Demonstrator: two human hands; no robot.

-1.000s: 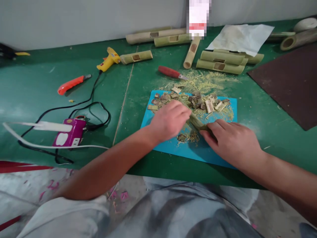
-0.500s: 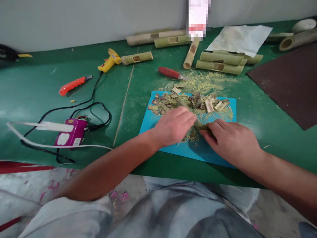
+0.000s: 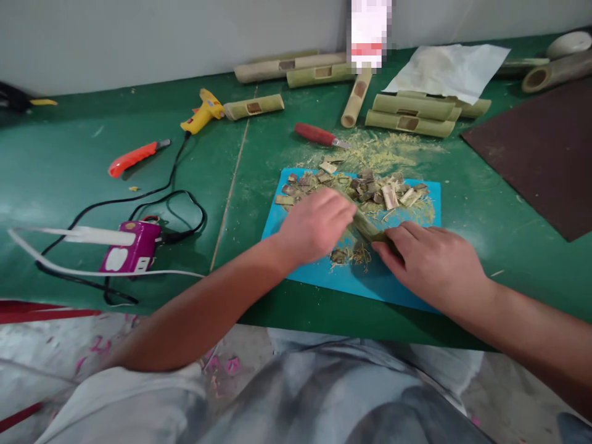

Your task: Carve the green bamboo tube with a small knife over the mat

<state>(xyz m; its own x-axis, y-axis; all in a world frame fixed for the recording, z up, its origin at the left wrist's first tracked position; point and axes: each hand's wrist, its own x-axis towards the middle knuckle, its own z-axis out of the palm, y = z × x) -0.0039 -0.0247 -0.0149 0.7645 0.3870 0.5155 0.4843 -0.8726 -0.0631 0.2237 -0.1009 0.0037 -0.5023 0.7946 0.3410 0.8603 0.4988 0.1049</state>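
Green tabletop fills most of my view. Flat dark brown sheet at right; flat blue rectangular sheet in front of the person, near side. Creased white paper on green bamboo tubes with cut windows, far right. Right hand: grip clenched on the near right end of a slim green bamboo piece, slanted over the blue sheet. Left hand: grip curled shut beside the piece's left side, contents hidden, can't tell. Purple boxy power adapter left. Yellow glue gun far left, orange cutter nearer. Red-handled knife beyond the blue sheet. Brown and tan chips on its far half.
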